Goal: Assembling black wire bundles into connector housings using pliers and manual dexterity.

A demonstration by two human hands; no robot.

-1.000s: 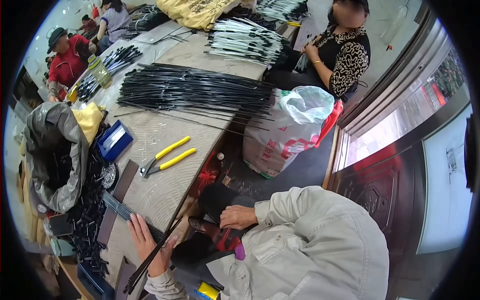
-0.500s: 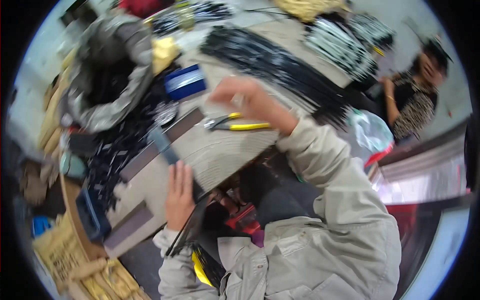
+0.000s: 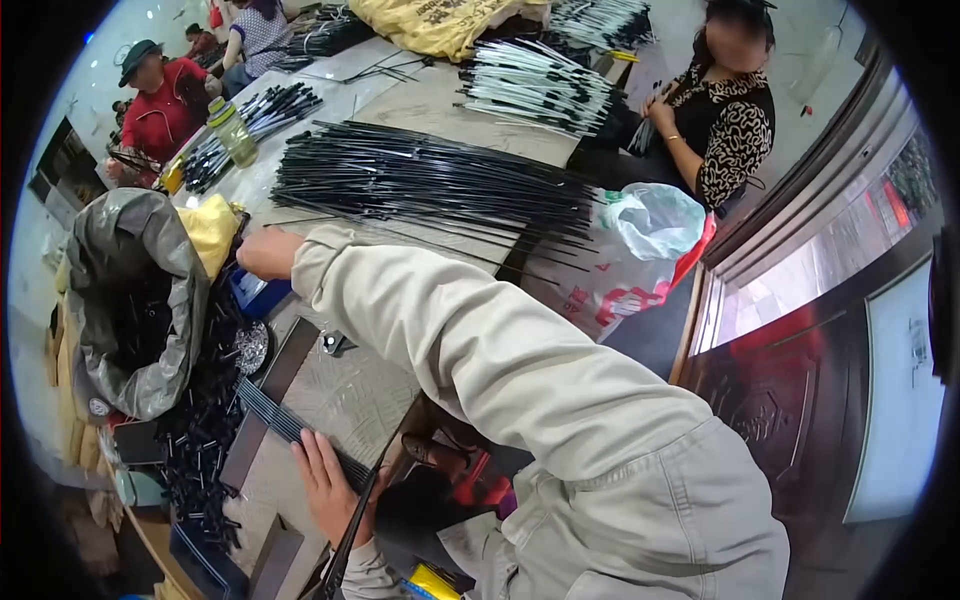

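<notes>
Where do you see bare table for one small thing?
Bare table lies between the grey rods under the left hand and the right sleeve, also between the black rods and white rods. Crowded: black pieces beside the grey bag.

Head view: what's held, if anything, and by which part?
Left hand lies across the grey rods partway along; grip unclear. Right hand: fingertips hidden; cannot tell.

Light's pretty even, brightest at the doorway on the right, kinda washed out. Sheen on the dark door, sleeve creases crisp. Fisheye bends the edges, all 4 corners black.
</notes>
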